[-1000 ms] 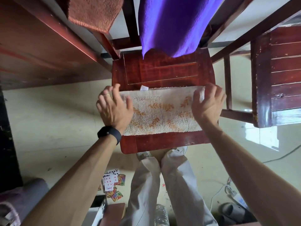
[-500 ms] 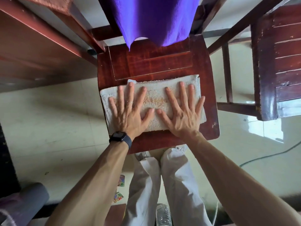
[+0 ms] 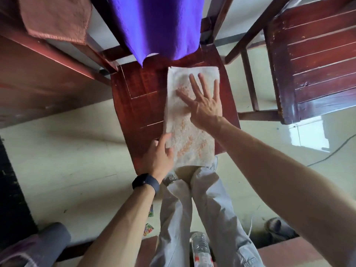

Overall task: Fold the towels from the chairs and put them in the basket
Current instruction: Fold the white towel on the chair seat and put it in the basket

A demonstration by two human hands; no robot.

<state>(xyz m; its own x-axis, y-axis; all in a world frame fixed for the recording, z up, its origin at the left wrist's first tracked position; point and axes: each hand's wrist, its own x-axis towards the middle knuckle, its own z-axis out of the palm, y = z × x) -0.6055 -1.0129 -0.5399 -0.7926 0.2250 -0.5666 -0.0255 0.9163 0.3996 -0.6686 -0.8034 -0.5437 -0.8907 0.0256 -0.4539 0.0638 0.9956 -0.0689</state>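
Note:
A folded white towel with an orange pattern (image 3: 189, 139) lies lengthwise on the red wooden chair seat (image 3: 142, 101), its near end hanging over the front edge. My right hand (image 3: 204, 101) lies flat on its far half, fingers spread. My left hand (image 3: 159, 157) holds the towel's near left edge, thumb on top and fingers curled under. A purple towel (image 3: 154, 26) hangs over this chair's backrest. A brown towel (image 3: 55, 18) hangs at the upper left. No basket is in view.
A second dark wooden chair (image 3: 312, 60) stands to the right. A table edge (image 3: 38, 78) runs along the left. On the floor near my legs are a plastic bottle (image 3: 200, 249), playing cards (image 3: 148, 228), a cable (image 3: 331, 153) and a grey roll (image 3: 48, 243).
The towel has been turned from crosswise to lengthwise on the seat. My left hand left the top of the towel and took its near left edge. My right hand stays flat on it.

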